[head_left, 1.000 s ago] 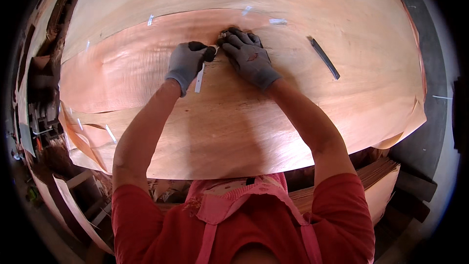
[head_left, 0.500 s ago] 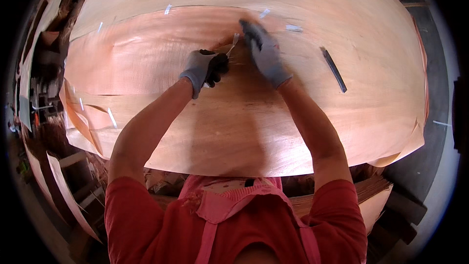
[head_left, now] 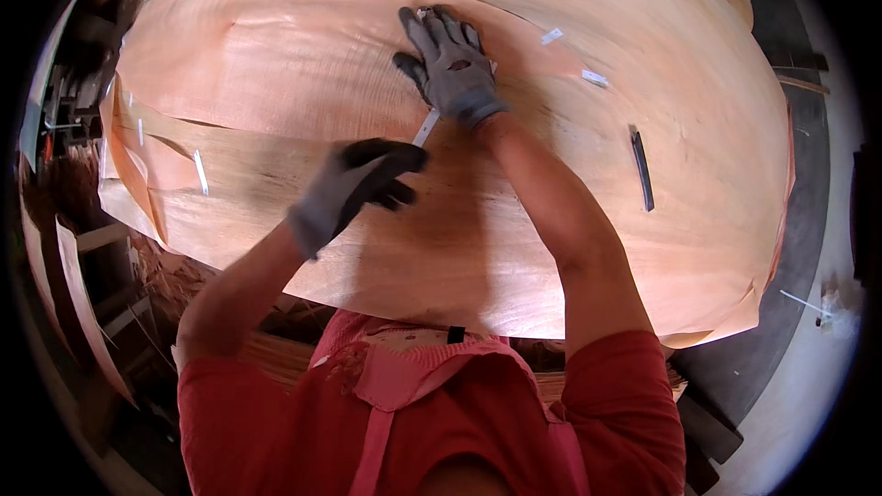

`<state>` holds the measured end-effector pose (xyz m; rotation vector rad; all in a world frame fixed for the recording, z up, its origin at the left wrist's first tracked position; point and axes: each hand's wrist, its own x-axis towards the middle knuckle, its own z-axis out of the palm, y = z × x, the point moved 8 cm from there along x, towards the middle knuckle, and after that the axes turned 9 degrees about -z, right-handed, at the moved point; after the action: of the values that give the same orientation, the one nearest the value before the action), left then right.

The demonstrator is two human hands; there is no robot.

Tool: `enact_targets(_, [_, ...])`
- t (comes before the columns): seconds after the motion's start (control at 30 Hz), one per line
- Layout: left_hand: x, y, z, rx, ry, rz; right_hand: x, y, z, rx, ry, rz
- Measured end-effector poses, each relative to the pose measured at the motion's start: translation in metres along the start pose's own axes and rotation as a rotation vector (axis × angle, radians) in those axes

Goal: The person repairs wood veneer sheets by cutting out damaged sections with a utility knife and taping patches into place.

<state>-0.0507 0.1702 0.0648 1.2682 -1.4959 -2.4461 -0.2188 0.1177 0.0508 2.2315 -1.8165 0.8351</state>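
Observation:
My gloved right hand (head_left: pixel 450 73) lies flat on a large sheet of wood veneer (head_left: pixel 606 248), fingers spread, across a reddish patch of veneer (head_left: pixel 303 46). The grey glove shows a hole on its back. Below and to the left, my gloved left hand (head_left: pixel 358 186) is raised a little, its fingers curled and slightly blurred. A white strip of tape (head_left: pixel 426 127) runs from the left fingertips up toward the heel of the right hand. Whatever lies inside the left palm is hidden.
Short white tape pieces (head_left: pixel 550 37) dot the patch's edges. To the right rests a dark, narrow knife-like tool (head_left: pixel 642 170). Loose veneer flaps (head_left: pixel 138 165) curl at the left edge. Scrap wood and veneer (head_left: pixel 87 303) are piled beyond the left side.
My right hand has come down flat onto the veneer, slightly to the left. The left hand has drawn back toward me and left. The view has shifted, too.

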Motion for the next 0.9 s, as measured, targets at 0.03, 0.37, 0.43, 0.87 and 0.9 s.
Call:
enact_targets(0.03, [-0.02, -0.004, -0.026, 0.009, 0.05, 0.233, 0.001, -0.006, 0.007, -0.092, -0.043, -0.031])
enact_targets(0.37, [-0.097, -0.061, -0.218, 1.339, 1.216, 0.347, -0.004, 0.091, -0.045, 0.984, 0.351, 0.531])
enact_targets(0.43, [-0.098, -0.072, -0.217, 1.449, 1.287, 0.245, -0.018, 0.093, -0.082, 0.739, 0.403, 0.481])
enact_targets(0.87, [-0.093, -0.066, -0.211, 1.41, 1.312, 0.288, -0.112, 0.202, -0.194, -0.272, 0.407, 0.595])
enact_targets(0.9, [-0.093, -0.064, -0.211, 1.418, 1.308, 0.283, -0.111, 0.203, -0.192, -0.278, 0.403, 0.579])
